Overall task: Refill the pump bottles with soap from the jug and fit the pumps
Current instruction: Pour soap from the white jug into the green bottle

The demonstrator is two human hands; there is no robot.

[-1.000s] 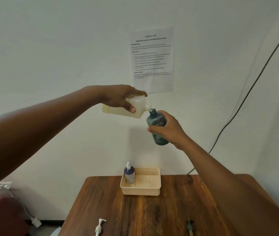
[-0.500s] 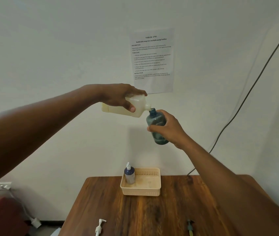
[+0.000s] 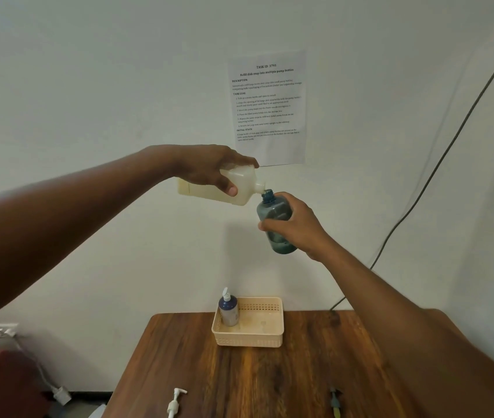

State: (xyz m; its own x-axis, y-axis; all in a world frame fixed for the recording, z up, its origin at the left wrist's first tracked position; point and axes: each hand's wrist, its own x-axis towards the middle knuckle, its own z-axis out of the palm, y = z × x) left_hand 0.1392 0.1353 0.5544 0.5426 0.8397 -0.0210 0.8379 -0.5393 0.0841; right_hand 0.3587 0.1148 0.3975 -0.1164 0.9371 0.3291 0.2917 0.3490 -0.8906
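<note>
My left hand (image 3: 209, 168) grips a pale cream soap jug (image 3: 241, 188), tipped almost level high above the table, its spout at the mouth of a translucent blue bottle (image 3: 272, 211). My right hand (image 3: 295, 229) holds that bottle by its body, slightly tilted, with no pump on it. A second blue bottle (image 3: 228, 309) with a white pump fitted stands upright in the left end of a beige basket (image 3: 250, 337). One loose white pump (image 3: 174, 402) lies near the table's front edge, and a yellow-green pump (image 3: 334, 402) lies to the right of it.
The wooden table (image 3: 269, 378) stands against a white wall with a printed task sheet (image 3: 268, 105) taped up. A dark cable (image 3: 438, 164) runs down the wall at the right. A dark red object and a white plug lead sit low on the left.
Both hands and the two containers have drifted slightly upward together; the jug's spout stays at the blue bottle's mouth.
</note>
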